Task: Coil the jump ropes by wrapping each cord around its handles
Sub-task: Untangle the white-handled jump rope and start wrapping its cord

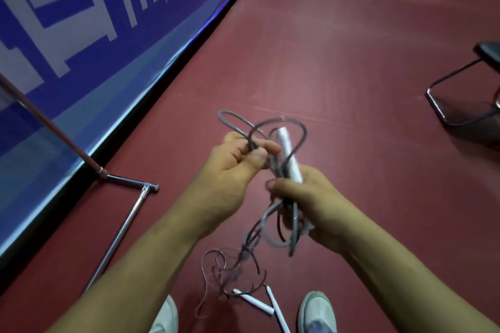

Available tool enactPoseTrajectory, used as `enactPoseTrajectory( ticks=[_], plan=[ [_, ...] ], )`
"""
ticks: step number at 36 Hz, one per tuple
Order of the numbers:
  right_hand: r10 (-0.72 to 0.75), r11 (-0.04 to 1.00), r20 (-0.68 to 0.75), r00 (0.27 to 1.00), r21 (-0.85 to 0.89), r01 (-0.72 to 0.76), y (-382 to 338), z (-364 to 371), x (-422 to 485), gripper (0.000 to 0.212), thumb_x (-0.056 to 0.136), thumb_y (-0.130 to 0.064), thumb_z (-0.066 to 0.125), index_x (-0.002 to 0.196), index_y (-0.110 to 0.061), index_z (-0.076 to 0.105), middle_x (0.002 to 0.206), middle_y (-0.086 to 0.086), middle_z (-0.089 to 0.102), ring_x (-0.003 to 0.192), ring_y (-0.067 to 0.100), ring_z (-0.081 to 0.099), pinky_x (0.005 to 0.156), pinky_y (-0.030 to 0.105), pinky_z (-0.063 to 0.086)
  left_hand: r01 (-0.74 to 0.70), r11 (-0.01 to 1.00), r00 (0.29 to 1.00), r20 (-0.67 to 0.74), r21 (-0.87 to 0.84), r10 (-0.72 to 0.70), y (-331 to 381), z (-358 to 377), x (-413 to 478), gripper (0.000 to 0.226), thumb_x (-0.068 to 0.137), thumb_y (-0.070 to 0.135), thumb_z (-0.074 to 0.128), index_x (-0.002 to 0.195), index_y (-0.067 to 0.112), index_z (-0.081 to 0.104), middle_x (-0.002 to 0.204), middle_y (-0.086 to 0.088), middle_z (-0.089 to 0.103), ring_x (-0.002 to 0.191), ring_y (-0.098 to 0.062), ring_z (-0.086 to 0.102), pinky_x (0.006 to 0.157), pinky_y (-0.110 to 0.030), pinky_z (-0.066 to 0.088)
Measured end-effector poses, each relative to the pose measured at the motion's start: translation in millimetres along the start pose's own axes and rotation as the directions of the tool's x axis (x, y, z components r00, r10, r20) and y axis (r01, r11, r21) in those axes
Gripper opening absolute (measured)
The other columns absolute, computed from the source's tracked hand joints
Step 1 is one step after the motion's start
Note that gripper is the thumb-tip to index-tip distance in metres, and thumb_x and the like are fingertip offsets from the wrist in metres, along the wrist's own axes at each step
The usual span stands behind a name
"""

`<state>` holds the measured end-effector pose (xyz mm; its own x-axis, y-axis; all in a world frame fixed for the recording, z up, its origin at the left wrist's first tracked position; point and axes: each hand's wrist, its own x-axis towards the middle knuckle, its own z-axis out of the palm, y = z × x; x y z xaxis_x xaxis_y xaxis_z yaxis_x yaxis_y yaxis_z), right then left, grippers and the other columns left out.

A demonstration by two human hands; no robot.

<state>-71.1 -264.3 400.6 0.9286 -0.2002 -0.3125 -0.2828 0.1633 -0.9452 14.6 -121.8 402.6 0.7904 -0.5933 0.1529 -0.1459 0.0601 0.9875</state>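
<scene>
My right hand (pixel 311 203) grips the white handles (pixel 290 155) of a jump rope, which stick up and to the left out of the fist. A dark cord (pixel 270 123) loops above them, and my left hand (pixel 238 159) pinches that cord between thumb and fingers just left of the handles. More cord hangs below my right hand in loose loops (pixel 273 230). On the floor between my shoes lies a second jump rope, its two white handles (pixel 259 304) side by side and its thin cord (pixel 224 265) in a tangle.
The red floor (pixel 338 48) spreads ahead. A blue barrier (pixel 89 43) runs along the left, with a chrome stand foot (pixel 121 227) in front of it. A black chair with a metal frame (pixel 460 113) stands at the right. My white shoes (pixel 318 311) are at the bottom.
</scene>
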Motion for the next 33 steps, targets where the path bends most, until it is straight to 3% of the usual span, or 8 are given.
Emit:
enactPoseTrajectory(
  ticks=[3, 9, 12, 14, 18, 21, 27, 33],
  plan=[
    [0.035, 0.964, -0.106, 0.994, 0.266, -0.005, -12.1, -10.0, 4.8, 0.027, 0.092, -0.002, 0.056, 0.068, -0.013, 0.048, 0.056, 0.005, 0.037, 0.036, 0.01, 0.033, 0.034, 0.019, 0.029, 0.063, 0.989, 0.997, -0.055, 0.131, -0.056, -9.9, -17.0, 0.3, 0.032, 0.08, 0.017, 0.055, 0.107, 0.015, 0.072, 0.106, -0.003, 0.066, 0.092, -0.005, 0.061, 0.085, -0.017, 0.047],
    [0.062, 0.81, 0.118, 0.991, 0.573, -0.119, -26.5, -16.8, 3.7, 0.028, 0.081, -0.017, 0.061, 0.063, -0.017, 0.039, 0.056, -0.002, 0.02, 0.032, 0.006, 0.029, 0.028, 0.018, 0.033, 0.287, 0.941, 0.833, 0.437, 0.182, -0.339, -47.7, 2.5, -14.8, 0.061, 0.076, 0.008, 0.067, 0.136, 0.015, 0.057, 0.134, -0.003, 0.065, 0.126, -0.005, 0.056, 0.106, -0.025, 0.046],
    [-0.089, 0.707, 0.359, 0.929, 0.68, -0.195, -27.8, -24.8, 4.4, 0.03, 0.079, -0.013, 0.073, 0.065, -0.015, 0.046, 0.053, -0.004, 0.034, 0.033, 0.005, 0.037, 0.031, 0.016, 0.037, 0.295, 0.932, 0.831, 0.426, 0.21, -0.359, -64.4, 21.3, -16.2, 0.011, 0.094, 0.006, 0.068, 0.105, 0.004, 0.068, 0.098, -0.008, 0.073, 0.088, -0.005, 0.062, 0.088, -0.024, 0.052],
    [-0.155, 0.675, 0.38, 0.912, 0.715, -0.183, -33.5, -31.0, 2.5, 0.028, 0.083, -0.011, 0.07, 0.067, -0.015, 0.047, 0.056, -0.004, 0.047, 0.034, 0.006, 0.04, 0.032, 0.016, 0.037, 0.26, 0.878, 0.813, 0.399, 0.402, -0.424, -78.4, 19.5, -14.8, 0.019, 0.101, 0.014, 0.061, 0.083, 0.015, 0.067, 0.077, 0.002, 0.068, 0.068, -0.001, 0.059, 0.073, -0.017, 0.049],
    [0.018, 0.867, -0.022, 1.0, 0.499, -0.005, -33.8, -34.3, 0.4, 0.028, 0.088, -0.011, 0.053, 0.064, -0.016, 0.04, 0.051, -0.002, 0.035, 0.032, 0.006, 0.03, 0.029, 0.018, 0.029, 0.233, 0.7, 0.84, 0.223, 0.675, -0.495, -104.9, -2.7, -12.4, 0.037, 0.104, 0.033, 0.053, 0.079, 0.011, 0.068, 0.071, -0.007, 0.063, 0.066, -0.017, 0.053, 0.066, -0.031, 0.044],
    [-0.075, 0.997, -0.306, 0.949, -0.039, 0.066, -18.8, -43.3, 5.4, 0.025, 0.09, 0.001, 0.059, 0.071, -0.009, 0.048, 0.051, 0.008, 0.045, 0.034, 0.012, 0.035, 0.035, 0.019, 0.03, 0.274, 0.659, 0.883, 0.089, 0.7, -0.461, -105.2, -10.1, -4.5, 0.036, 0.104, 0.033, 0.052, 0.078, 0.011, 0.066, 0.071, -0.006, 0.065, 0.075, -0.028, 0.059, 0.069, -0.031, 0.044],
    [0.048, 0.844, -0.063, 0.997, -0.531, -0.075, 1.3, -46.1, 1.5, 0.043, 0.078, -0.017, 0.086, 0.111, -0.023, 0.059, 0.071, 0.009, 0.067, 0.053, 0.024, 0.055, 0.047, 0.034, 0.046, 0.094, 0.723, 0.978, 0.07, 0.685, -0.194, -74.1, 1.9, 11.7, 0.018, 0.099, 0.018, 0.057, 0.095, 0.016, 0.075, 0.086, 0.002, 0.058, 0.089, -0.023, 0.059, 0.074, -0.03, 0.042],
    [0.002, 0.882, -0.007, 1.0, -0.471, -0.005, 5.3, -32.7, 3.0, 0.013, 0.085, -0.015, 0.081, 0.091, -0.009, 0.071, 0.063, 0.008, 0.062, 0.055, 0.021, 0.058, 0.051, 0.035, 0.046, -0.15, 0.845, 0.984, 0.16, 0.513, 0.077, -52.6, 12.5, 7.9, 0.041, 0.095, 0.006, 0.059, 0.074, 0.041, 0.053, 0.07, 0.021, 0.055, 0.067, 0.005, 0.053, 0.064, -0.012, 0.036]
  ],
)
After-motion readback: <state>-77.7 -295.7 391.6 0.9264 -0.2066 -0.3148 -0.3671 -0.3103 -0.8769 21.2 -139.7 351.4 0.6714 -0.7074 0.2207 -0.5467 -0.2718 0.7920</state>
